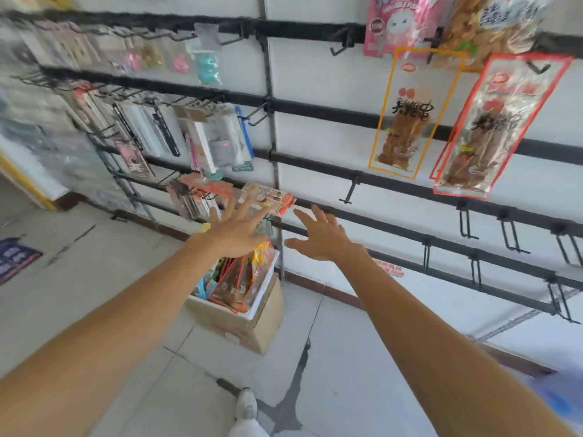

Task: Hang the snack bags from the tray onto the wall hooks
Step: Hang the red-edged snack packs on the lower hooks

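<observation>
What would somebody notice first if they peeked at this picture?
Two bare arms stretch forward, the left hand and right hand spread open over the tray of snack bags on a box. Up on the right, an orange-edged packet and a red-edged packet hang from wall hooks.

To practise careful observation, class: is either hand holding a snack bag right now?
No, the left hand and the right hand are both spread open with straight fingers and hold nothing.

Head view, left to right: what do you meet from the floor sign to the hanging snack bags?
Blue floor sign, left hand, right hand, orange-edged snack bag, red-edged snack bag.
</observation>
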Action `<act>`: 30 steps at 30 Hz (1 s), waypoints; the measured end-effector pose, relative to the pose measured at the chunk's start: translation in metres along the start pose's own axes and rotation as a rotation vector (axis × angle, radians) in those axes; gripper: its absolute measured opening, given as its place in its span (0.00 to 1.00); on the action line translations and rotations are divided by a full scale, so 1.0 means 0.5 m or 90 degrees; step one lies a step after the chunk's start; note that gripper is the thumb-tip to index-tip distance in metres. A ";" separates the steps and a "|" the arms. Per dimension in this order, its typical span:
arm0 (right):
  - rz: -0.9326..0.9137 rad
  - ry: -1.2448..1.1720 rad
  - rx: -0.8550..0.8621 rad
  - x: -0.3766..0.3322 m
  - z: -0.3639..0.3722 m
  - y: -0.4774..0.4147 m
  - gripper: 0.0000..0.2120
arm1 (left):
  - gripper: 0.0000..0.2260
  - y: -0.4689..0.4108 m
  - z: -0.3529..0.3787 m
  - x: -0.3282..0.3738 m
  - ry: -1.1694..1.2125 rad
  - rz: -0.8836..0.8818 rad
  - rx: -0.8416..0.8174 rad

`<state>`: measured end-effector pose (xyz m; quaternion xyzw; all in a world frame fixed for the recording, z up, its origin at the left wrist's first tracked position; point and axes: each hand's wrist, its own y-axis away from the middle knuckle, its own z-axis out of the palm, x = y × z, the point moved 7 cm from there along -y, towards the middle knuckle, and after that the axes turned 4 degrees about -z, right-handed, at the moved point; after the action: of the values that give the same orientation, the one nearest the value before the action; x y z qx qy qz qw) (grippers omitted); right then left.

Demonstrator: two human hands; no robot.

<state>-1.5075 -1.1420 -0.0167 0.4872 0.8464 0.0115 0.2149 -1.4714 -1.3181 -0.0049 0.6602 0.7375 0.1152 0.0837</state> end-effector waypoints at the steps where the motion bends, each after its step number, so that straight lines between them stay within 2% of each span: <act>1: -0.008 0.002 -0.012 -0.022 0.019 -0.021 0.37 | 0.29 -0.002 0.016 -0.029 0.007 -0.005 -0.005; 9: -0.027 -0.070 -0.102 -0.175 0.176 -0.230 0.34 | 0.28 -0.087 0.127 -0.278 0.014 -0.015 -0.039; 14: -0.022 -0.106 -0.168 -0.225 0.267 -0.342 0.27 | 0.28 -0.164 0.202 -0.399 0.015 0.003 -0.063; 18: 0.036 -0.142 -0.251 -0.221 0.363 -0.411 0.30 | 0.28 -0.211 0.259 -0.463 0.065 0.000 -0.125; 24: 0.136 -0.216 -0.324 -0.220 0.478 -0.498 0.21 | 0.25 -0.299 0.337 -0.516 0.139 -0.003 -0.182; 27: 0.161 -0.232 -0.313 -0.224 0.539 -0.562 0.27 | 0.25 -0.349 0.388 -0.521 0.174 -0.038 -0.255; 30: 0.232 -0.239 -0.235 -0.186 0.559 -0.608 0.31 | 0.26 -0.408 0.435 -0.509 0.212 -0.049 -0.303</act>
<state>-1.6117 -1.4318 -0.3074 0.5773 0.6743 0.1131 0.4463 -1.5773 -1.5789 -0.2779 0.5657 0.7176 0.3886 0.1182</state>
